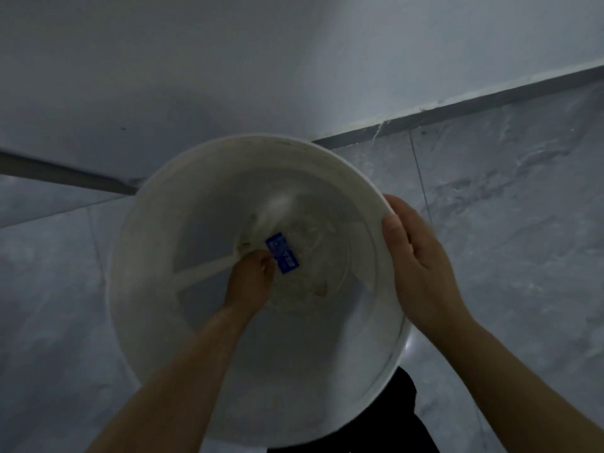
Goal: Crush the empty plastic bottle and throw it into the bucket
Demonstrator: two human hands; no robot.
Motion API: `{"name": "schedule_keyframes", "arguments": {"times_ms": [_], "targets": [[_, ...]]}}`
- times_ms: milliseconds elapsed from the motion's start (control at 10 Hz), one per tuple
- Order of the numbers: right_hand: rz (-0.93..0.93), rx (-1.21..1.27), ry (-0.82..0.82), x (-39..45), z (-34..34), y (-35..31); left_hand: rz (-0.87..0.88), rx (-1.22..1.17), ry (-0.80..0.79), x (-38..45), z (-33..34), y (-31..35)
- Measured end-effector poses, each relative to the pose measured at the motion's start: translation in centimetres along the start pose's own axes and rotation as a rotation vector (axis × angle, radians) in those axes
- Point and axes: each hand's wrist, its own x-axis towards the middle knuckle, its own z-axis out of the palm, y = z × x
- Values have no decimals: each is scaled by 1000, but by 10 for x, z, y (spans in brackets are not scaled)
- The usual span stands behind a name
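Note:
A large white bucket (137, 266) stands on the floor below me, its bottom stained. My left hand (250, 279) reaches deep inside it and its fingers are closed on a clear plastic bottle (282, 253) with a blue label. The bottle's upper part is blurred and points toward the far side of the bucket. My right hand (415, 259) grips the bucket's rim on the right, thumb over the edge.
Grey marbled floor tiles (490, 223) surround the bucket. A pale wall (228, 60) with a dark skirting strip (457, 109) runs right behind it. A dark trouser leg or shoe (402, 420) shows below the bucket's near edge.

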Motion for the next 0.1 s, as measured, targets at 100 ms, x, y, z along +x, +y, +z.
{"name": "schedule_keyframes", "arguments": {"times_ms": [100], "targets": [[40,-16,-22,1,-3,-4,-48,-15,24,-37,-18,12]]}}
